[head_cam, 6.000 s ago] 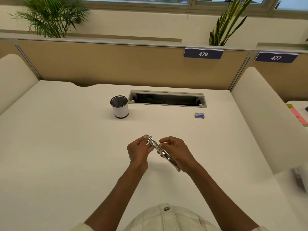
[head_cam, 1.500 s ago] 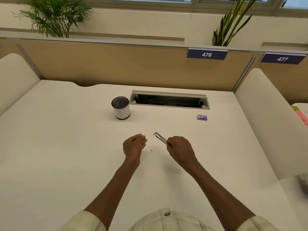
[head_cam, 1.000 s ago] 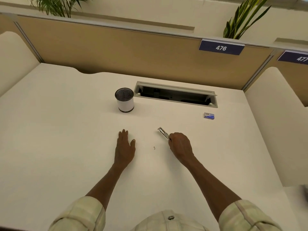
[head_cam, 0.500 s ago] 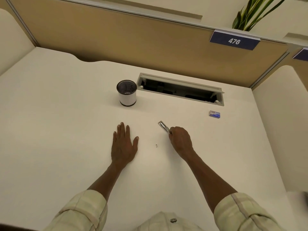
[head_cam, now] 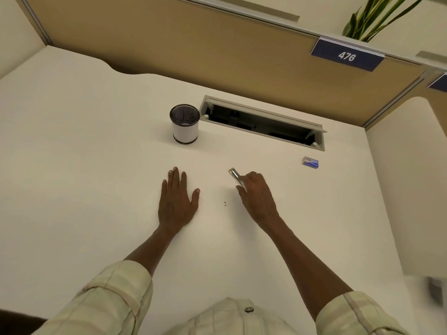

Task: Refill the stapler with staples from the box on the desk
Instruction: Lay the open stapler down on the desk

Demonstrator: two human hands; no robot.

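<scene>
A small silver stapler (head_cam: 235, 175) lies on the white desk (head_cam: 96, 165), its far end sticking out past my fingers. My right hand (head_cam: 257, 195) rests over its near end, fingers curled on it. My left hand (head_cam: 177, 198) lies flat on the desk, palm down, fingers spread, holding nothing. A single loose staple (head_cam: 225, 203) sits on the desk between the two hands. The small blue staple box (head_cam: 310, 162) stands farther back to the right, well apart from both hands.
A white pen cup (head_cam: 185, 124) with a black mesh rim stands behind my left hand. An open cable hatch (head_cam: 263, 122) cuts into the desk at the back. Tan partition walls with a "476" sign (head_cam: 347, 56) close the back; a white divider (head_cam: 411, 177) bounds the right.
Both hands held the stapler above the desk; now my left hand has let go and lies flat on the desk, my right hand has brought the stapler down, and the view tilted downward.
</scene>
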